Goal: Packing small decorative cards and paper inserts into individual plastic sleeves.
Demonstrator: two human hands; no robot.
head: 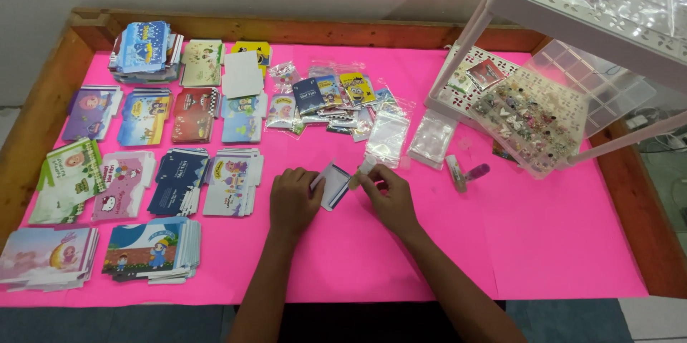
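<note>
My left hand (293,200) grips a small white card with a dark blue edge (334,184), held tilted just above the pink table cover (544,243). My right hand (388,196) pinches a small pale piece (365,168) at the card's right side, fingers closed around it. Both hands meet near the middle of the table. What the pale piece is cannot be made out.
Stacks of printed flat cardboard boxes (179,180) fill the left half. Small clear zip bags (387,135) and packed cards (322,96) lie behind the hands. A clear compartment box of trinkets (533,120) sits on a white plastic rack (565,14) at right. A wooden rim (644,207) frames the table.
</note>
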